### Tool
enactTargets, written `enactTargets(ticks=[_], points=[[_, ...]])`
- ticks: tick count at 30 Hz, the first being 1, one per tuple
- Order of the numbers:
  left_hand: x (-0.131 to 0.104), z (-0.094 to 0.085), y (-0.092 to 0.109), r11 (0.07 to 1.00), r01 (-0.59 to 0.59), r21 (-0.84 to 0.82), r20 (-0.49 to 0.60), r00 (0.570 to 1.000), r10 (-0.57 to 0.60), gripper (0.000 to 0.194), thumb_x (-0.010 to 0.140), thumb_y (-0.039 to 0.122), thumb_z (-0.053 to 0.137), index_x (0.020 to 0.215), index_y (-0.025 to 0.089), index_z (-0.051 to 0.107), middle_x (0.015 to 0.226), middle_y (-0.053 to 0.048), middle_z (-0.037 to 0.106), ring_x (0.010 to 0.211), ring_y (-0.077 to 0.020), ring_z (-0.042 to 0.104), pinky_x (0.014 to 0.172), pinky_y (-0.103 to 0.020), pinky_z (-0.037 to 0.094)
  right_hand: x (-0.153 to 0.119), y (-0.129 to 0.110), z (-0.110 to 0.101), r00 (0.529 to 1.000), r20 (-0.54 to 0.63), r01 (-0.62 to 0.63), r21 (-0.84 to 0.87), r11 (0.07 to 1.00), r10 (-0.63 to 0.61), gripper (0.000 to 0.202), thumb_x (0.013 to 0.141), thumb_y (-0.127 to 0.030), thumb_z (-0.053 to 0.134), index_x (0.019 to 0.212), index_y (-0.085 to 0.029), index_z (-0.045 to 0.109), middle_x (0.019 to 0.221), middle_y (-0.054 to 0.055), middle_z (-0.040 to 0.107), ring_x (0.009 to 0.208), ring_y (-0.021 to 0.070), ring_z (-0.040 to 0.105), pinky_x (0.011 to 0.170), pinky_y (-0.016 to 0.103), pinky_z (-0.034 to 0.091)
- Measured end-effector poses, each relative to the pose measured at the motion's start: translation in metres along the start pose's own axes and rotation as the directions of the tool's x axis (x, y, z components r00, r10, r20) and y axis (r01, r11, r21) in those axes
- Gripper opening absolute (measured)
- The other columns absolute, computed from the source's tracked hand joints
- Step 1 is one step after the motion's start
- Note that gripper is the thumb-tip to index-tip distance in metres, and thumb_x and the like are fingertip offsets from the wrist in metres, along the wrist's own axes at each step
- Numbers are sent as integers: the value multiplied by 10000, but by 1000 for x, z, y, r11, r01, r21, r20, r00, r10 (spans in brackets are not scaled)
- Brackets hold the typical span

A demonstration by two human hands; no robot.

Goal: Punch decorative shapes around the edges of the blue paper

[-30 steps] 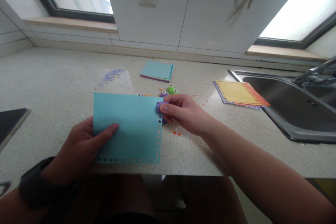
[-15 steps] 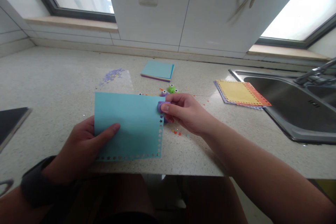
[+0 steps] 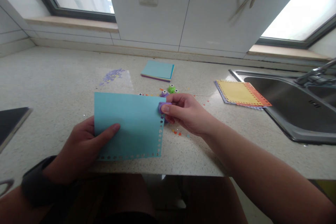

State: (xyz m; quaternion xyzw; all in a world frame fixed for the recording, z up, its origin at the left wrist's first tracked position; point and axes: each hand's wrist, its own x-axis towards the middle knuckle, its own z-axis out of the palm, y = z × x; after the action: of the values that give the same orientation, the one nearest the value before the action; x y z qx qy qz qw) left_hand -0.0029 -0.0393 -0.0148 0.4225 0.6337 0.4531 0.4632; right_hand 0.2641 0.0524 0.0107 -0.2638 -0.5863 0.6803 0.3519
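A light blue sheet of paper (image 3: 128, 122) is held up over the counter's front part. Small punched shapes, stars among them, run along its bottom edge and the lower part of its right edge. My left hand (image 3: 86, 143) grips its left side, thumb on the face and fingers behind. At the right edge, my right hand (image 3: 183, 112) pinches a purple paper punch (image 3: 163, 107), which sits around the paper's edge just above the holes. Beyond the paper stand a green punch (image 3: 171, 88) and a purple one (image 3: 164, 93), both with bulging eyes, partly hidden.
A stack of coloured paper (image 3: 158, 70) lies at the back. Yellow and orange sheets with punched borders (image 3: 238, 92) overlap the rim of the sink (image 3: 288, 112) at right. Purple paper bits (image 3: 112, 76) are heaped at left; orange bits (image 3: 175, 133) lie near my right hand.
Hardly anything differs. The paper's right edge and the punch have shifted very slightly to the right; both hands keep their hold.
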Motion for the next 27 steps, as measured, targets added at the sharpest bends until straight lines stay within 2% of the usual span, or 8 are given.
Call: enactTargets(ticks=[27], points=[[-4,-1,4,999,2,33,8,1000,-2,449,712,489,841,1046,216,714,908,-51,810,774,-251,765,631,-332,648,0,-1,1,1000,-5,-20,-20,1000,20,309,845,-362,769,711,-178,560,610,-42,550,540,91,498,510,235,332]])
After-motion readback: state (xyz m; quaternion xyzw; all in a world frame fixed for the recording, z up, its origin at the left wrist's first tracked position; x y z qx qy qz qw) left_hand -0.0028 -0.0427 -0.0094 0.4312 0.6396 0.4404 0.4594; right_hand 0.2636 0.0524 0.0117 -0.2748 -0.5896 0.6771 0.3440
